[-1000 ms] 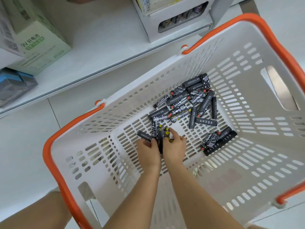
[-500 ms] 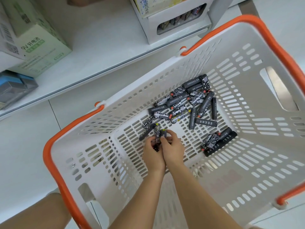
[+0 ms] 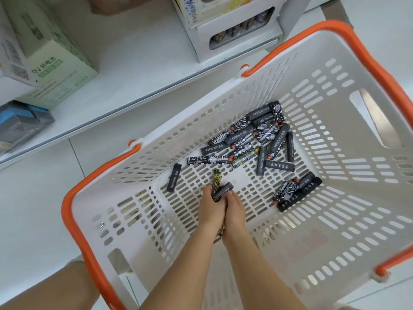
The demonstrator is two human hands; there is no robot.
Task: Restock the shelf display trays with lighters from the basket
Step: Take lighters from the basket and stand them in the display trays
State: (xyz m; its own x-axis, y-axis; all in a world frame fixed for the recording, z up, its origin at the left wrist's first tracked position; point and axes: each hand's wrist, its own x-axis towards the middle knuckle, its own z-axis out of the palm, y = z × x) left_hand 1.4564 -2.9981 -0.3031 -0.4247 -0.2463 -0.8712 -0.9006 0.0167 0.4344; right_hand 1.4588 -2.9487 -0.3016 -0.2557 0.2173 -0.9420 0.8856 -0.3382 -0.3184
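Note:
A white slotted basket [image 3: 348, 231] with orange handles sits on the floor below me. Several black patterned lighters [image 3: 257, 139] lie scattered on its bottom, one lone lighter [image 3: 173, 181] to the left and a small cluster [image 3: 295, 192] to the right. My left hand [image 3: 211, 211] and my right hand [image 3: 234, 211] are pressed together inside the basket, holding a bundle of lighters [image 3: 220, 186] between them; the bundle's tips stick out above my fingers and one end shows below my palms. A white display tray [image 3: 241, 34] with lighters stands on the shelf.
A white shelf [image 3: 125, 70] runs along the top left, carrying a green and white battery box [image 3: 44, 54]. Blue and grey packs [image 3: 20, 124] sit on the lower left. My knee [image 3: 47, 289] shows at bottom left, next to the basket.
My hands have closed together around the gathered lighters and drawn back a little from the pile. One lighter now lies alone on the left of the basket bottom.

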